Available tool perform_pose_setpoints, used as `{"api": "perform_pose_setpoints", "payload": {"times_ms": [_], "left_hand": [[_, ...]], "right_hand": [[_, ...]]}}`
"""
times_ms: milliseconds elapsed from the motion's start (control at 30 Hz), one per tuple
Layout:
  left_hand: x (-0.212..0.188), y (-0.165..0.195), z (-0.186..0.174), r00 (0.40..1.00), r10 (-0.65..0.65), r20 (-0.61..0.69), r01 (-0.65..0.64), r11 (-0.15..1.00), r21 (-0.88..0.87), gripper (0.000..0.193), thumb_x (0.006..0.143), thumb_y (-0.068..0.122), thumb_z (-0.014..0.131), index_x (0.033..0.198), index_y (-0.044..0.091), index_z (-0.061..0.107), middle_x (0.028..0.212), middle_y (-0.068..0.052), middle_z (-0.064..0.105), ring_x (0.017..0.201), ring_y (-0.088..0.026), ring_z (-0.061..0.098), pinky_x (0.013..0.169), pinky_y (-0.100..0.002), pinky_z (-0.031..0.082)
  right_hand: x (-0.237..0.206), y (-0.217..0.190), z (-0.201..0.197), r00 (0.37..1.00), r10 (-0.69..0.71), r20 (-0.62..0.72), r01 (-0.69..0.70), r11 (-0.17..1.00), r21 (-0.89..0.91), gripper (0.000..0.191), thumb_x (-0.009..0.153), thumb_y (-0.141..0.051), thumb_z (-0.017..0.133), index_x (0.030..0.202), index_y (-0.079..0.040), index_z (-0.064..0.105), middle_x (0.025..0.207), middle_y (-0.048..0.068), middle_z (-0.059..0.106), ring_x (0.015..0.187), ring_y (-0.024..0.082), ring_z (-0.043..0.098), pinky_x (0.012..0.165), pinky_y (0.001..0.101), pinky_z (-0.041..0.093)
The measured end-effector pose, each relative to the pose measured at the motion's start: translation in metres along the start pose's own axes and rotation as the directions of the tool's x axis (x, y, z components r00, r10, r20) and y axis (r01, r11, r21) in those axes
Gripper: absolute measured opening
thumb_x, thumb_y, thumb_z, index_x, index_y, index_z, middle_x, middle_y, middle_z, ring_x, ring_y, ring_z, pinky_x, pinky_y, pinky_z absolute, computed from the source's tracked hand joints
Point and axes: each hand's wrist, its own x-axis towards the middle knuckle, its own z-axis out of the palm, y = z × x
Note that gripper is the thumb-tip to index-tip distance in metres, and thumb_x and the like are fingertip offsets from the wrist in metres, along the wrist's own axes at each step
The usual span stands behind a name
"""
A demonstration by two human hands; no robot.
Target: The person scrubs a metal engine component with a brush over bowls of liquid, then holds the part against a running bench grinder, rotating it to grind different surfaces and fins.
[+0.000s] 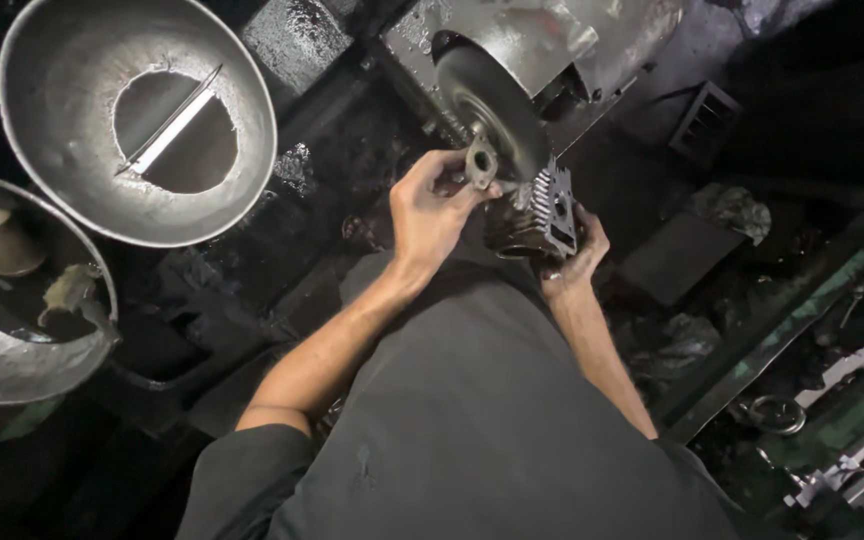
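Head view: the finned cylinder (537, 215) sits against the disc (492, 110), just below it. The left hand (430, 215) pinches its flange (481, 162); the right hand (580, 255) cups it from beneath, fingers curled.

The finned engine cylinder (537, 212) is dark grey-brown, its parallel ribs catching pale highlights. The small flange (481, 162) on it is dull tan-grey metal. The round disc (487, 105) behind is dark steel grey with a soft sheen, set in a lighter grey, rust-flecked housing (552, 40). The big funnel-shaped bowl (62, 120) is matt silver-grey, a bright white-silver strip (172, 130) across its dark hole. The shirt (482, 430) is plain charcoal. A green-painted rail (802, 310) runs at the right.
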Motion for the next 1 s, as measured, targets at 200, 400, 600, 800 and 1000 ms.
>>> {"api": "perform_pose_setpoints", "payload": {"times_ms": [200, 400, 600, 800, 1000], "left_hand": [[-0.001, 0.006, 0.001, 0.999, -0.015, -0.040, 0.023, 0.977, 0.213, 0.032, 0.082, -0.006, 0.086, 0.110, -0.006, 0.069, 0.100, -0.011, 0.076, 0.090, -0.014, 0.072, 0.081, -0.028, 0.061], [-0.022, 0.015, -0.034, 0.960, -0.035, 0.277, 0.050, 0.998, -0.044, 0.033, 0.093, -0.005, 0.074, 0.125, -0.005, 0.064, 0.122, -0.009, 0.070, 0.110, -0.015, 0.070, 0.094, -0.031, 0.066], [-0.034, 0.025, -0.051, 0.803, -0.192, 0.564, 0.118, 0.979, 0.165, 0.046, 0.094, -0.008, 0.064, 0.135, 0.000, 0.043, 0.139, -0.012, 0.059, 0.105, -0.019, 0.071, 0.086, -0.033, 0.061], [-0.026, 0.021, -0.050, 0.761, -0.275, 0.588, 0.336, 0.942, 0.005, 0.035, 0.108, 0.011, 0.050, 0.141, 0.004, 0.040, 0.130, -0.013, 0.056, 0.102, -0.017, 0.067, 0.088, -0.036, 0.061], [-0.032, 0.012, -0.049, 0.754, -0.218, 0.620, 0.294, 0.956, -0.021, 0.020, 0.112, 0.016, 0.047, 0.126, 0.002, 0.045, 0.128, -0.011, 0.055, 0.099, -0.018, 0.068, 0.087, -0.033, 0.056]], "right_hand": [[-0.003, 0.002, -0.001, 1.000, -0.004, -0.006, 0.004, 1.000, -0.012, 0.043, 0.093, -0.031, 0.052, 0.126, -0.005, 0.063, 0.125, 0.013, 0.069, 0.116, 0.032, 0.067, 0.107, 0.0490, 0.053], [-0.031, -0.030, 0.017, 0.851, -0.406, 0.334, 0.465, 0.878, -0.117, 0.054, 0.090, -0.032, 0.056, 0.134, -0.002, 0.057, 0.136, 0.017, 0.063, 0.128, 0.033, 0.061, 0.116, 0.0459, 0.049], [-0.037, -0.057, 0.032, 0.931, -0.180, 0.318, 0.297, 0.879, -0.373, 0.056, 0.088, -0.030, 0.062, 0.135, 0.000, 0.053, 0.127, 0.016, 0.063, 0.121, 0.029, 0.063, 0.110, 0.0428, 0.052], [0.001, -0.051, 0.015, 0.937, -0.120, 0.328, 0.249, 0.888, -0.386, 0.055, 0.085, -0.023, 0.067, 0.132, 0.003, 0.056, 0.120, 0.017, 0.067, 0.110, 0.027, 0.068, 0.102, 0.0401, 0.056], [0.038, -0.085, 0.008, 0.897, -0.044, 0.439, 0.296, 0.799, -0.524, 0.057, 0.088, -0.025, 0.067, 0.136, 0.004, 0.056, 0.122, 0.016, 0.067, 0.111, 0.025, 0.067, 0.104, 0.0368, 0.055]]}}
